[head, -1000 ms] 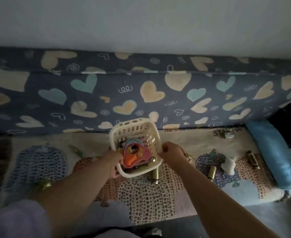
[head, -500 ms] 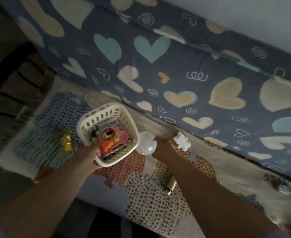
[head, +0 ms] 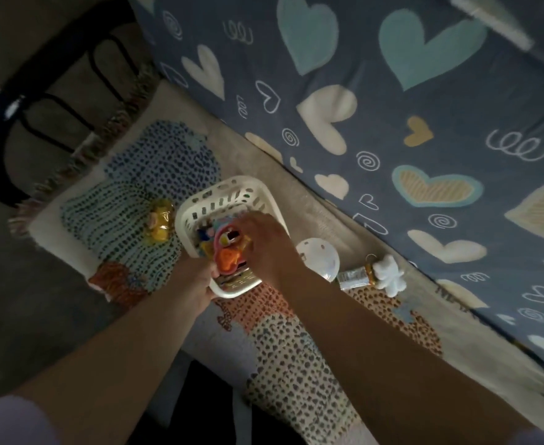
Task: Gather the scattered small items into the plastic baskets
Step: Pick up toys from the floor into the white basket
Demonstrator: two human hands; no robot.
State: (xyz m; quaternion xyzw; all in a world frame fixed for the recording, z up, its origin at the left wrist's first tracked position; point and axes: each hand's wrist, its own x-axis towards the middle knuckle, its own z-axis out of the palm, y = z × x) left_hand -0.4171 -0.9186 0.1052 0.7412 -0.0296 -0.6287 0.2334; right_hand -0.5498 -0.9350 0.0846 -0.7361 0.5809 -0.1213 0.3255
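A white slotted plastic basket (head: 212, 200) sits on the patterned rug, holding a pink and orange toy (head: 224, 256) and other small items. My left hand (head: 201, 281) grips the basket's near rim. Over the basket's right side is my right hand (head: 265, 240), fingers curled down into it; what they hold is hidden. On the rug to the right lie a white round object (head: 320, 258), a small tube (head: 354, 279) and a white plush toy (head: 389, 276). A yellow wrapped item (head: 159, 224) lies left of the basket.
A blue heart-print mattress side (head: 392, 107) runs along the rug's far edge. The dotted rug (head: 299, 364) has a fringed left end, with a dark metal frame (head: 23, 107) on the bare floor beyond it.
The view has swung left and tilted. My right hand moved from the rug beside the white round object into the basket. My left hand kept its grip on the rim.
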